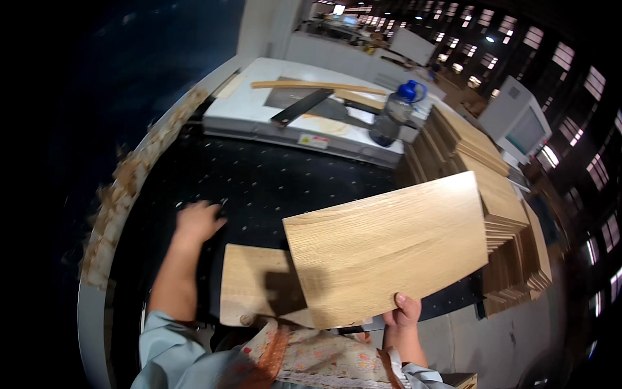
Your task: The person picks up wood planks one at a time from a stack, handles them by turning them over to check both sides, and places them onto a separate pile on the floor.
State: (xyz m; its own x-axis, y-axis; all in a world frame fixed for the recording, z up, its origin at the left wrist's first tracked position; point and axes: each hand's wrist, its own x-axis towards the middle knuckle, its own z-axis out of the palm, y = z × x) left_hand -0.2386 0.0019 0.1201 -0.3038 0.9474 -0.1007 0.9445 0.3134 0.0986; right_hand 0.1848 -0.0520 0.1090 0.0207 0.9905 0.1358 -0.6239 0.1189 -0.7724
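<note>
We count two flat, rectangular, wood-grained boards before us: our right hand grasps the lower edge of the tilted upper board [389, 246], which partly hides the lower board [249, 279], while our left hand [197, 222] is released, fingers loosely bent, over the black dotted table [259, 175]. Beyond are one translucent, blue-lidded bottle [389, 120] and one small label [313, 141], its print too small to read.

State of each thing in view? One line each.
Held wood-grain board: raised, tilted
Right hand: gripping its lower edge
Lower wood-grain board: lying flat, partly hidden
Left hand: off both boards, grip unclear
Water bottle: upright, blue cap on
Board stacks: piled
CRT monitor: screen unclear
</note>
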